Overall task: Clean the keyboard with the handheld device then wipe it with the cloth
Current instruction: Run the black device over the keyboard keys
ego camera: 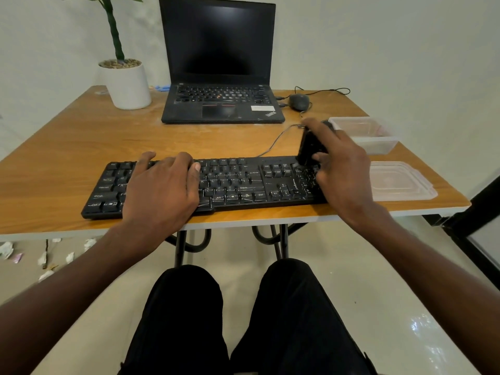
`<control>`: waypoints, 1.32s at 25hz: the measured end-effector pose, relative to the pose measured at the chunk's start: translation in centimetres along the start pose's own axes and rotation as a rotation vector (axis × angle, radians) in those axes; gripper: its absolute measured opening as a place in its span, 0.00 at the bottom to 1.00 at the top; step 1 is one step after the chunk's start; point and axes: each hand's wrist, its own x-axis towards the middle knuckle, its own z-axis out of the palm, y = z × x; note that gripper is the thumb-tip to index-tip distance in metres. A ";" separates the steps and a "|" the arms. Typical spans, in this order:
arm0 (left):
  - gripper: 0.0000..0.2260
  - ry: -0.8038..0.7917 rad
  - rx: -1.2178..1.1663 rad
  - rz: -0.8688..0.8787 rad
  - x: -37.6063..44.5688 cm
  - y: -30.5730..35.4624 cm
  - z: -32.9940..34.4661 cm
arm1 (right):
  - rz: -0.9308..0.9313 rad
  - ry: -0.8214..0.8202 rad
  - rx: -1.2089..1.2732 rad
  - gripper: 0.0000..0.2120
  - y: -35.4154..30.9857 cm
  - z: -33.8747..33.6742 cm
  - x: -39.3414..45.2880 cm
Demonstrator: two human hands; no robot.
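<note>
Low in the frame's centre, a black plastic keyboard [232, 185] with white legends (Ctrl, Alt, Shift) lies on the wood-grain table [81, 136]. The left hand [162, 185] rests flat on its keys, fingers straight. The right hand [343, 169] grips a black handheld device [309, 147], its tip on the keyboard's right end. Behind stands a ThinkPad laptop [219, 63].

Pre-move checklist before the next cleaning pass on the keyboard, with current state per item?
1. Handheld device gripped by right hand: ok.
2. Device tip on the keyboard at its right end: ok.
3. Left hand lying flat on the keyboard's left half, steadying it: ok.
4. Keyboard fully on the table: ok, though near the front edge.
5. Cloth ready for wiping: cannot tell, none in view.
6. Device running: cannot tell.
</note>
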 end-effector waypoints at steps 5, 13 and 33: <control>0.14 -0.005 0.011 0.001 0.1 0.0 0.1 | -0.050 -0.013 0.031 0.35 -0.1 0.5 0.0; 0.14 0.002 0.005 0.006 0.0 0.0 0.0 | -0.012 -0.131 0.058 0.37 0.1 -0.8 0.8; 0.14 0.009 0.016 -0.001 0.1 -0.2 0.3 | 0.041 -0.093 -0.264 0.34 -1.7 -1.4 2.7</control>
